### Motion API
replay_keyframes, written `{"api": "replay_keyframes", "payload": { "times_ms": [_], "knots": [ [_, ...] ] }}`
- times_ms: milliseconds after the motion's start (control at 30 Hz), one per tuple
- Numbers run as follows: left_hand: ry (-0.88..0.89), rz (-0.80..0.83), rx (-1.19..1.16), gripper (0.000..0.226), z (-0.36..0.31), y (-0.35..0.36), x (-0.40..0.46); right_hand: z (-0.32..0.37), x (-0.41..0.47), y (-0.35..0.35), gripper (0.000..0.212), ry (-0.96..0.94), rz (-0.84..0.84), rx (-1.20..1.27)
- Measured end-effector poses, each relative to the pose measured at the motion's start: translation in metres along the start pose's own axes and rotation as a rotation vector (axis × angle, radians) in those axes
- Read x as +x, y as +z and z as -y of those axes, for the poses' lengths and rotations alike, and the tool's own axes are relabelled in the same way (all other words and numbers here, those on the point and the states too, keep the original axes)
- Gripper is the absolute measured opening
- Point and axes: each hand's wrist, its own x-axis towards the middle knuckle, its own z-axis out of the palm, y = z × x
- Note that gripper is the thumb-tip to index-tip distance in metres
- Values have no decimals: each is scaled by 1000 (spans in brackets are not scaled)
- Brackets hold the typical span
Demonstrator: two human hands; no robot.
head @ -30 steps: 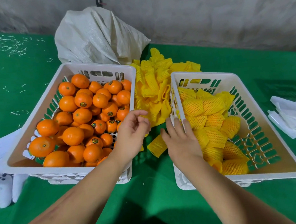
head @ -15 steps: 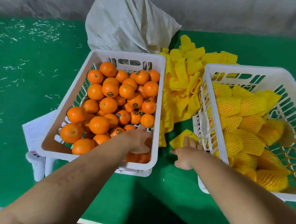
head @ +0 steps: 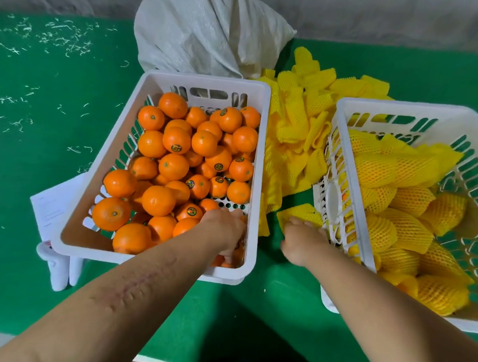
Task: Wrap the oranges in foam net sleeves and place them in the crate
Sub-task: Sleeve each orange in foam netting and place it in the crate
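Two bare forearms reach in from the near edge, one to each side of the gap between the crates. The left hand is down in the near right corner of the left crate, its fingers curled in among the loose oranges; whether they already clamp one cannot be told, since the back of the hand hides them. The right hand sits on the green worktop just beside the right crate, its fingers on a single foam net sleeve; their grip cannot be told either. The step in hand looks like fetching the next pair, one orange and one sleeve. The next move likely calls for lifting both clear, opening the sleeve's mouth and pushing the fruit in. Farther off, the right crate holds wrapped oranges, a heap of spare sleeves lies between the crates, and a white sack slumps behind. Against half a second ago, the left hand is deeper in the corner, while the right remains on the same sleeve.
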Motion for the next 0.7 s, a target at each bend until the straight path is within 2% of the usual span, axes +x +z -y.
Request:
{"api": "replay_keyframes", "payload": {
  "times_ms": [67, 167, 233, 300, 367, 467, 533, 600, 700],
  "knots": [
    [-5, 13, 10, 86, -1, -1, 0, 1, -5, -11, 37, -50, -245, 136],
    [-25, 73, -6, 87, -3, -3, 0, -3, -19, -26, 28, -149, -519, 396],
    [-25, 120, -35, 83, -4, -3, 0, -8, -30, -36, 21, -189, -631, 561],
    [-22, 154, -32, 75, -8, -1, 2, -17, -41, -43, 14, -221, -651, 684],
    [-17, 163, 12, 73, -10, 2, 4, -28, -52, -50, 14, -291, -702, 585],
    [-6, 157, 21, 80, -10, 6, 9, -42, -64, -53, 29, -377, -791, 237],
    [-13, 132, 69, 79, -7, 12, 13, -49, -66, -50, 40, -351, -787, 175],
    [-39, 97, 140, 88, -5, 18, 17, -49, -63, -48, 46, -321, -782, 171],
    [-42, 87, 245, 89, -3, 21, 22, -48, -56, -46, 40, -317, -771, 3]
  ]
}}
